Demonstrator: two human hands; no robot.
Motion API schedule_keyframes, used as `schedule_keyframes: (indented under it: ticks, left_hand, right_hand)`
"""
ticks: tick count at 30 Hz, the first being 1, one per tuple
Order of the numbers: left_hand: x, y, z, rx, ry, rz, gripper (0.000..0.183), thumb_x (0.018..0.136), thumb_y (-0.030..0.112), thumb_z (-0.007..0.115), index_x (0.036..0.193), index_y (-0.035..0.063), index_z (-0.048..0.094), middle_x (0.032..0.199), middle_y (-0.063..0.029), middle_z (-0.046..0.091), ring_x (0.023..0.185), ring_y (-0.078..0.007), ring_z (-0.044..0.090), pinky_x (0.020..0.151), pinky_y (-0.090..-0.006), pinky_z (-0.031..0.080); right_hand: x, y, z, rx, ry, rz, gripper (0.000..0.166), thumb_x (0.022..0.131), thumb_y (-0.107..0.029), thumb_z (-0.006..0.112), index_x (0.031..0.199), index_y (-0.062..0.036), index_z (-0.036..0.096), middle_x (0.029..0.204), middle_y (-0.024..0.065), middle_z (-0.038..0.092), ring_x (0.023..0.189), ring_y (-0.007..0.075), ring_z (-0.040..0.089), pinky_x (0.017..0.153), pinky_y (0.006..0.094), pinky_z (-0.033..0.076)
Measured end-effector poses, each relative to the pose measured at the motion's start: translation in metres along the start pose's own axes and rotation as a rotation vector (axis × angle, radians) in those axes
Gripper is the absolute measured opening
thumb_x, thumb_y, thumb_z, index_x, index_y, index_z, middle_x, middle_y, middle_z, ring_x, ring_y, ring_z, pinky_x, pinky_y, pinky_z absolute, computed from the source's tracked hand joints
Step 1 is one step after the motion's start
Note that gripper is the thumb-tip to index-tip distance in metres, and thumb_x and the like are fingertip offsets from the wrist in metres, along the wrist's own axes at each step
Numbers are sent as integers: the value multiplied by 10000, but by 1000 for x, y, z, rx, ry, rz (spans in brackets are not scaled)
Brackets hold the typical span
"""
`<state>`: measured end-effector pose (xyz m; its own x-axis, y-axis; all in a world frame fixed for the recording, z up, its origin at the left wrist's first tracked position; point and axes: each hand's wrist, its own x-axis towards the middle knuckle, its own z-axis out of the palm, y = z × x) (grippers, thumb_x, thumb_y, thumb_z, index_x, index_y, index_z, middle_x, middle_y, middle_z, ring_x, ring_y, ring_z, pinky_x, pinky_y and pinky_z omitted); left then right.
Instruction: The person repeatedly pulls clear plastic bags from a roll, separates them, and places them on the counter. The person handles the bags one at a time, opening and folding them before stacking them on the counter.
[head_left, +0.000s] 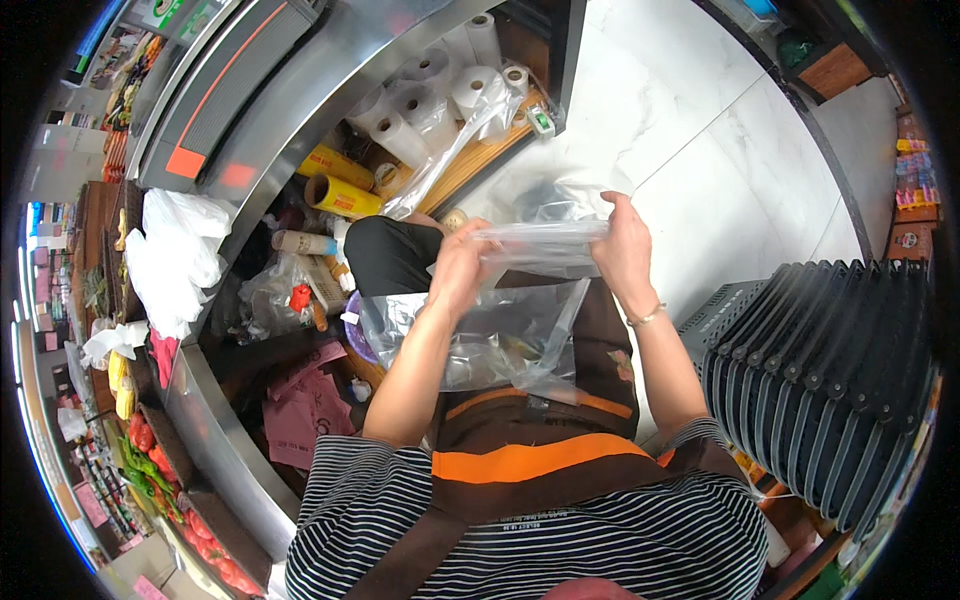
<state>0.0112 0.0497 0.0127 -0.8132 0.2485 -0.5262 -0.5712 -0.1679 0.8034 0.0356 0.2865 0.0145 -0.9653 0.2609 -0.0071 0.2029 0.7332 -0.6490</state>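
Note:
Clear plastic film (547, 238), gathered into a loose band, stretches between my two hands above my lap. At its left end my left hand (463, 262) grips the film, its fingers slightly blurred. My right hand (626, 244) holds the other end, thumb and forefinger at the top; a bracelet is on that wrist. Beyond the hands, more crumpled clear plastic (574, 191) hangs over the white floor. Nearer my body, a clear plastic bag (502, 337) lies spread across my lap, over the brown apron (600, 322).
White rolls (405, 139) and yellow-wrapped rolls (341, 196) fill a wooden shelf under the steel counter (300, 127). Stacked black baskets (810, 382) stand at right. White plastic bags (176, 255) hang at left, near red peppers (142, 435). Pink bags (307, 409) lie below the counter.

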Motion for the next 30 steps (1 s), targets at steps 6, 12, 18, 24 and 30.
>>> schedule_keyframes:
  ticks: [6,12,18,24,30]
  left_hand:
    - [-48,5,41,-576,-259,-58,389,797,22,551,1181,40,495,979,-23,540,960,-166,549,890,-387,480]
    - [-12,1,-2,931,516,633,413,721,154,772,999,32,492,795,-207,638,763,-415,635,703,-428,507]
    - [19,25,-50,929,866,572,240,759,108,693,975,81,593,881,-162,659,815,-380,639,742,-446,508]
    - [-20,56,-54,62,298,476,134,853,10,532,919,18,649,868,-44,667,834,-110,598,770,-264,466]
    - [-80,52,-16,-114,-664,383,46,821,44,563,860,42,539,854,-18,593,815,-125,541,769,-262,431]
  right_hand:
    - [30,26,41,78,253,60,366,750,-2,673,1107,-23,599,1020,156,631,928,341,623,801,388,508]
    - [34,7,41,852,21,69,213,822,17,619,1030,-6,663,1001,79,679,948,161,615,883,295,475]
    - [-22,-83,-6,894,-887,-200,195,829,-97,718,999,-14,669,879,-13,658,791,66,588,740,241,484]
    - [14,-78,-8,357,22,-310,196,722,-21,631,917,-24,609,728,186,614,689,369,631,660,421,504]
    - [53,-45,6,301,37,-157,300,709,69,598,987,-41,604,765,78,629,694,194,628,608,340,473]
